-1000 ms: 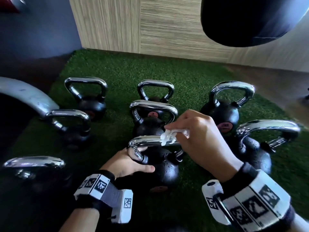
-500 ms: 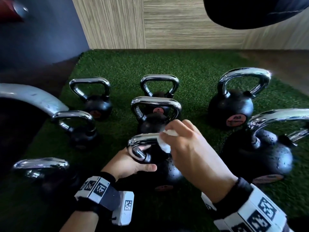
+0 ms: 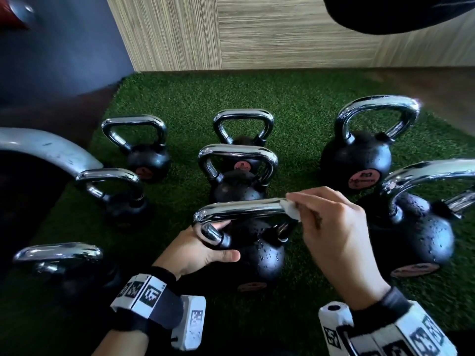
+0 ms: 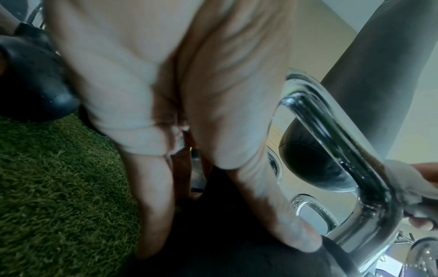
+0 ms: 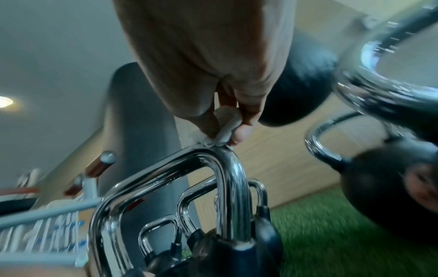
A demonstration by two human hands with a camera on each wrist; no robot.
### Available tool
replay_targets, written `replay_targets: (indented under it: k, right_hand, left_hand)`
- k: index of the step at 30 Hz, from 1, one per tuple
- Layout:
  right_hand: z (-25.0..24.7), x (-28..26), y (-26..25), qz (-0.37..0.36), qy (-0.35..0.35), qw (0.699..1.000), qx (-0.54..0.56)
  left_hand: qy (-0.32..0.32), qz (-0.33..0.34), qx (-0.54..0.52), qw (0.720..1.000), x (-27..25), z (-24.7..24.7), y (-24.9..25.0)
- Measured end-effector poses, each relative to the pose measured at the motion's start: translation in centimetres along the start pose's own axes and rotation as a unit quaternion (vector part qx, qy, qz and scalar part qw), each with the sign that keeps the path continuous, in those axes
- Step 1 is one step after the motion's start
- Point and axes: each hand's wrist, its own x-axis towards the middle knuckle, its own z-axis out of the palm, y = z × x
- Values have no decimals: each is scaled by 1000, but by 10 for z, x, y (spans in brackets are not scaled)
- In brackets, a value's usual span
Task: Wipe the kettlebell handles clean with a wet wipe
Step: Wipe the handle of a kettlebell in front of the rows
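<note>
A black kettlebell [image 3: 259, 255] with a chrome handle [image 3: 239, 209] stands nearest me on green turf. My left hand [image 3: 198, 249] grips its body just under the handle's left bend, thumb across the front. My right hand [image 3: 331, 227] pinches a white wet wipe [image 3: 291, 210] and presses it on the handle's right top corner. The right wrist view shows the wipe [image 5: 225, 135] squeezed between thumb and fingers on the handle's bend [image 5: 227, 155]. In the left wrist view the handle [image 4: 331, 135] runs to the wipe [image 4: 407, 185] at the right edge.
Several more chrome-handled kettlebells stand around: two behind [image 3: 236, 170], three on the left [image 3: 113, 191], two larger ones on the right [image 3: 359, 152] [image 3: 416, 227]. A grey curved machine part [image 3: 46, 150] lies left. A wood-panel wall [image 3: 257, 32] closes the back.
My right hand has slid the wipe along the handle from its middle to the right corner. The left hand has kept its grip on the kettlebell.
</note>
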Motion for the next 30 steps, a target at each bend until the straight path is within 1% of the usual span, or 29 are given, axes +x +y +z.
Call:
replay_targets:
  k: [2, 6, 8, 10, 12, 13, 15, 18, 20, 21, 23, 24, 25, 27, 28, 30]
  right_hand:
    - [-1, 0, 3, 34, 11, 999, 23]
    - [1, -5, -1, 49, 34, 998, 34]
    - [2, -8, 7, 89, 37, 995, 35]
    - [9, -14, 26, 170, -2, 984, 55]
    - [21, -23, 43, 245, -57, 961, 115]
    - [27, -28, 49, 267, -74, 950, 140]
    - [37, -35, 53, 284, -96, 942, 148]
    - [36, -35, 54, 282, -128, 942, 130]
    - [23, -31, 55, 285, -147, 937, 141]
    - [14, -28, 57, 290, -146, 932, 159]
    - [-8, -24, 55, 292, -127, 926, 202]
    - [-19, -21, 52, 289, -119, 922, 229]
    - [-30, -18, 47, 284, -118, 915, 260]
    - [-48, -11, 30, 269, -127, 900, 317]
    - [-53, -7, 19, 257, -133, 895, 340]
    - [-60, 3, -4, 217, -141, 895, 363]
  left_hand:
    - [2, -6, -10, 1000, -2, 2, 0]
    - [13, -7, -22, 1000, -5, 4, 1]
    - [17, -6, -35, 999, -7, 5, 3]
    - [25, 0, -38, 999, -10, 6, 6]
    - [46, 10, -29, 998, -12, 7, 8]
    - [59, 12, -25, 998, -13, 7, 9]
    - [80, 5, -20, 997, -14, 6, 11]
    - [91, -9, 21, 996, -22, 7, 19]
    - [80, -36, 69, 994, -31, 4, 30]
    - [63, -58, 117, 989, -36, -1, 37]
    - [-2, -103, 221, 970, -48, -15, 47]
    - [-30, -107, 228, 967, -53, -22, 49]
    - [-54, -96, 194, 975, -59, -28, 53]
    - [-90, -44, 44, 994, -70, -37, 67]
    - [-98, -11, -23, 995, -75, -39, 79]
    - [-87, 50, -113, 989, -79, -38, 103]
